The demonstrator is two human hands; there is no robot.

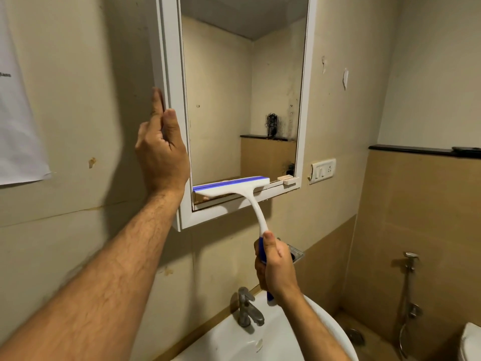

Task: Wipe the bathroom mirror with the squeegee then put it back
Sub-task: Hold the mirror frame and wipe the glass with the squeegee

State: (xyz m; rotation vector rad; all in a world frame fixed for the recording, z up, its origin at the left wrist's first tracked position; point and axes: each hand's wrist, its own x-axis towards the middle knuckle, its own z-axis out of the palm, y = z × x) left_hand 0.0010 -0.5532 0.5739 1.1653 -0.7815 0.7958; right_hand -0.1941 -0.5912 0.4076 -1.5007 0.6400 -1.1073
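The bathroom mirror (234,87) sits in a white-framed cabinet on the wall ahead. A white squeegee (234,187) with a blue blade lies flat against the glass at the mirror's bottom edge. Its curved white handle runs down to a blue grip. My right hand (276,267) grips that blue grip, thumb on top, above the sink. My left hand (161,149) is raised at the cabinet's left side, its straight fingers touching the frame edge.
A white sink (260,340) with a metal tap (247,307) is below. A switch plate (322,170) is right of the mirror, a metal soap dish (296,255) beneath it. A hand sprayer (410,282) and toilet (471,342) are at right. Paper (18,126) hangs at left.
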